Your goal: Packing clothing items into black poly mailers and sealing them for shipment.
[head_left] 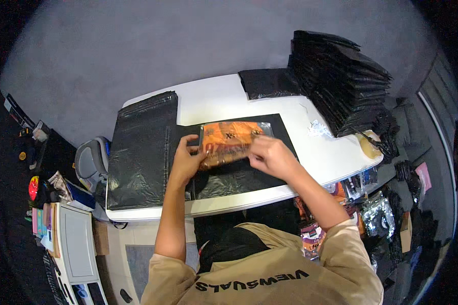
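Observation:
Between my hands is a flat, clear plastic packet (228, 137) with orange folded contents and dark printing. It is held over the white table. My left hand (185, 158) grips its left edge, thumb and fingers around the plastic. At the lower right of the packet, the curled fingers of my right hand (272, 156) pinch it; their tips are partly hidden. Beneath lies a black plastic mailing bag (234, 184), flat on the table. Left of it rests a pile of similar black bags (141, 152), close to my left forearm.
A tall, leaning stack of black bags (336, 76) stands at the far right of the white table (203, 104). Another black bag (269, 83) lies beside it. A roll of tape (369, 145) sits at the right edge. Several plastic-wrapped packets (379, 216) lie below, on the right.

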A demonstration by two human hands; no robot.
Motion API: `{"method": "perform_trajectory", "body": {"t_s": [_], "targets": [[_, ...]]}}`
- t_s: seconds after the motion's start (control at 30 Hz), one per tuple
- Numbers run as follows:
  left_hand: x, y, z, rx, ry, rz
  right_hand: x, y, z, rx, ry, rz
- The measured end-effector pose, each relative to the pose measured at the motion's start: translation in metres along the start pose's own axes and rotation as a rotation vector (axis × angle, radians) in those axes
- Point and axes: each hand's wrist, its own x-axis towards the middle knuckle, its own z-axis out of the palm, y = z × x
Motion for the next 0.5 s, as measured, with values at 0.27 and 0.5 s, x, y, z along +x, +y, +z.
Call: {"method": "perform_trajectory", "body": {"t_s": [0.27,0.5], "targets": [[-0.076,0.030,0.007,0.906,-0.054,0.287,-0.043,-0.031,-0.002,0.190,-0.213,0.095],[-0.029,0.019,0.046,1.153,-0.260,0.670,-0.012,-0.019,0.045,-0.123,-0.068,0.347]]}}
